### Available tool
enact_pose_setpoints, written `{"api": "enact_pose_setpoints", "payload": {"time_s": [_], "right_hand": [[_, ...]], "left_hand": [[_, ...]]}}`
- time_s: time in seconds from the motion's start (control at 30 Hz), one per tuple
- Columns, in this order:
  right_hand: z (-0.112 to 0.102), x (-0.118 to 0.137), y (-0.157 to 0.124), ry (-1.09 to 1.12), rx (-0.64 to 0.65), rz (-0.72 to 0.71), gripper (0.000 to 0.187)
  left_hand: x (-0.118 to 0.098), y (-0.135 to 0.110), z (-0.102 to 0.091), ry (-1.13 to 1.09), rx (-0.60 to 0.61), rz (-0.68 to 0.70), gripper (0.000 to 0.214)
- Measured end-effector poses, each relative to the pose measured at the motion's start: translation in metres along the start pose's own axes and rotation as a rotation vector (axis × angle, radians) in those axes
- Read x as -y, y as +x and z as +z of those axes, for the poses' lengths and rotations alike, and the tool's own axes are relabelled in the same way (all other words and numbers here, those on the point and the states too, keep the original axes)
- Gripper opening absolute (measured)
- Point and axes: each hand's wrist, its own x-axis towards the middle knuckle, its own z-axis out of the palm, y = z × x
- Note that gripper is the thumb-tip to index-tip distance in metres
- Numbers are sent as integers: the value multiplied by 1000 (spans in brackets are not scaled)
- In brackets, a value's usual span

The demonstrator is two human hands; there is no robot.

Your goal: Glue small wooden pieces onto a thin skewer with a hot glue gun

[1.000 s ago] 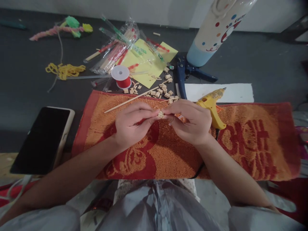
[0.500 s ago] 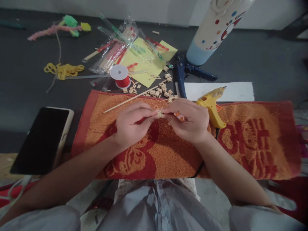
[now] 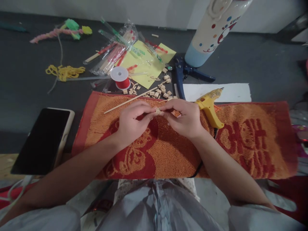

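Note:
My left hand (image 3: 133, 123) and my right hand (image 3: 186, 118) meet over an orange and red towel (image 3: 240, 141). Both pinch a small bundle of short wooden bits (image 3: 158, 111) between their fingertips. A long thin wooden stick (image 3: 130, 100) lies on the towel just behind my left hand. A yellow glue gun (image 3: 209, 106) rests on the towel right beside my right hand. Several cut wooden bits (image 3: 160, 91) are scattered behind the towel's far edge.
A black phone (image 3: 42, 141) lies at the left. Behind the towel are a red thread spool (image 3: 121, 78), yellow paper (image 3: 146, 61), plastic-wrapped sticks (image 3: 115, 48), yellow yarn (image 3: 64, 71), blue pliers (image 3: 183, 73), a white strip (image 3: 221, 93) and a tall patterned bottle (image 3: 211, 32).
Both hands have drifted slightly up and left while keeping their pinch on the small wooden bundle. Nothing else has moved.

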Motion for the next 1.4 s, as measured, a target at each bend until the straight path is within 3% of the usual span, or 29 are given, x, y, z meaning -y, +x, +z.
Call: {"api": "enact_pose_setpoints", "payload": {"time_s": [0.2, 0.5, 0.6, 0.83, 1.03, 1.2, 1.4], "right_hand": [[3, -1, 1, -2, 70, 199, 4], [1, 2, 2, 31, 51, 274, 8], [0, 2, 1, 14, 22, 238, 10], [-3, 5, 3, -67, -32, -5, 10], [-3, 8, 1, -81, -60, -26, 11], [-4, 10, 0, -92, -54, -38, 14], [-4, 12, 0, -96, -63, -113, 15]], "left_hand": [[4, 3, -1, 8, 93, -189, 7], [1, 5, -2, -24, 81, -223, 9], [-1, 4, -2, -68, 43, -228, 9], [-5, 5, -5, -68, 37, -199, 10], [-4, 5, -9, 88, 58, 10, 16], [-3, 3, -7, 46, -8, 144, 16], [-2, -2, -6, 57, 37, 90, 10]]}}
